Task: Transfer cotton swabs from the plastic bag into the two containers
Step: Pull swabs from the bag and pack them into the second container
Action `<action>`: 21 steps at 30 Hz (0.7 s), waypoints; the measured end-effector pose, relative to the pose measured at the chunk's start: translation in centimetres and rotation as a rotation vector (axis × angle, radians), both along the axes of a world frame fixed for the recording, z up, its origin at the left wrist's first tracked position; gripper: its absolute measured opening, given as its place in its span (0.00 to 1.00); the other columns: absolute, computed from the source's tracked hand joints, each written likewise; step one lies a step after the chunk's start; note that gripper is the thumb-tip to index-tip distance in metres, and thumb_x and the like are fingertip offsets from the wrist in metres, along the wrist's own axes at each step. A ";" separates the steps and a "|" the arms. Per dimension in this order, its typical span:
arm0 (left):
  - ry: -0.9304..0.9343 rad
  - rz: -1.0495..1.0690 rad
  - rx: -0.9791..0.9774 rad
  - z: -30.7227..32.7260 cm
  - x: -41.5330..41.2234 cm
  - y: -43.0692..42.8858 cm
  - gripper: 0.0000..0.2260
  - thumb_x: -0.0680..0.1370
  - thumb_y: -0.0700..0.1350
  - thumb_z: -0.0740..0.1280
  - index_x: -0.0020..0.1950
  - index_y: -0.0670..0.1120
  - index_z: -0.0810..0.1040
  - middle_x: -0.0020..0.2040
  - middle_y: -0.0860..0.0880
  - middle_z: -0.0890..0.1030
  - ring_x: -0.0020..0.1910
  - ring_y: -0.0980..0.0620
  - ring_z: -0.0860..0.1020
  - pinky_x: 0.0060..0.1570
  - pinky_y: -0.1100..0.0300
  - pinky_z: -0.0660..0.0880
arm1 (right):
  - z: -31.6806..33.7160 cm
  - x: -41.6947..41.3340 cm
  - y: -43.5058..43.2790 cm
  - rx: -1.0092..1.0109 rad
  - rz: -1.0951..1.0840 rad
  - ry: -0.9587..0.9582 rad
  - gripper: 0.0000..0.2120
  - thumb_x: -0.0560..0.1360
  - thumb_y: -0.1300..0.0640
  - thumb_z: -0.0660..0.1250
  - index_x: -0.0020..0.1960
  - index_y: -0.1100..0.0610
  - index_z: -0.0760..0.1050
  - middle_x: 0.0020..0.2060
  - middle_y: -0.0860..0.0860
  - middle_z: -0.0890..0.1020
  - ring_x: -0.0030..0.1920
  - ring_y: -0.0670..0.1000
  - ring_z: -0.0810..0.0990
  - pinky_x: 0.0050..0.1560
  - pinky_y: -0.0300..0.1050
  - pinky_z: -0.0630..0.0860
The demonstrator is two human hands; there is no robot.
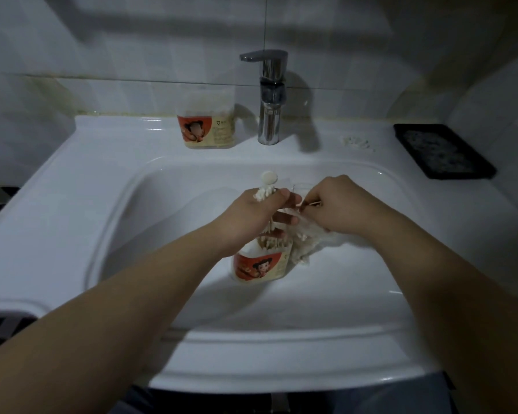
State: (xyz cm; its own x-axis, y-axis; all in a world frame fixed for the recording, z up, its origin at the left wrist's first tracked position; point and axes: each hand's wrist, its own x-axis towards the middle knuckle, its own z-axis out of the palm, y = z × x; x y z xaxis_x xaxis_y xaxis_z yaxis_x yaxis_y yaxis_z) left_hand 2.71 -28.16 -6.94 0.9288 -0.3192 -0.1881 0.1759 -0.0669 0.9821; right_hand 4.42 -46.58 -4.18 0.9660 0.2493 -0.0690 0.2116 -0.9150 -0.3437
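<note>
My left hand [259, 213] grips a bundle of cotton swabs [263, 194], white tips sticking up past the fingers, right above a clear container [260, 264] with a red-and-cream label that holds swabs and stands in the sink basin. To the right, my right hand [338, 204] pinches a few swabs [310, 203] and the top of the clear plastic bag [307, 243], which hangs beside the container with more swabs inside. A second labelled container [208, 127], filled with swabs, stands on the sink ledge left of the faucet.
The white sink [72, 204] fills the view, its drain plug [269, 177] just behind my left hand. The chrome faucet [269, 94] rises at the back centre. A black tray [443, 150] sits on the right ledge, with a small white patch [356, 142] near it.
</note>
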 end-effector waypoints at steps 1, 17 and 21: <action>-0.013 0.011 0.043 -0.2 0.1 0.1 0.15 0.85 0.51 0.61 0.59 0.45 0.83 0.56 0.49 0.86 0.51 0.51 0.86 0.51 0.55 0.81 | -0.1 0.0 -0.1 0.001 -0.005 -0.004 0.09 0.77 0.55 0.68 0.43 0.53 0.87 0.28 0.49 0.82 0.33 0.50 0.81 0.37 0.45 0.77; 0.117 0.156 0.073 -0.9 1.1 0.4 0.14 0.84 0.51 0.62 0.55 0.41 0.80 0.55 0.43 0.86 0.46 0.48 0.86 0.46 0.54 0.83 | 0.5 0.7 -1.7 0.510 -0.236 -0.062 0.05 0.78 0.53 0.72 0.47 0.51 0.86 0.32 0.49 0.86 0.38 0.48 0.87 0.54 0.55 0.83; 0.148 0.240 -0.067 -0.3 1.4 0.7 0.14 0.84 0.55 0.61 0.57 0.46 0.78 0.55 0.44 0.85 0.49 0.48 0.86 0.46 0.55 0.83 | 0.9 0.3 -1.5 0.722 -0.224 -0.003 0.04 0.78 0.57 0.73 0.50 0.54 0.86 0.37 0.55 0.87 0.38 0.50 0.87 0.51 0.54 0.84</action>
State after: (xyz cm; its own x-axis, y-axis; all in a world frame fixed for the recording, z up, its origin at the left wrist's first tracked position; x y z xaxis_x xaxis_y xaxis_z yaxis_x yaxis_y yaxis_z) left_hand 4.06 -27.49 -7.23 0.9435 -0.1096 -0.3126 0.3201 0.0586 0.9456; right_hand 4.75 -48.05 -3.28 0.9988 0.0287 0.0400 0.0489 -0.4839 -0.8738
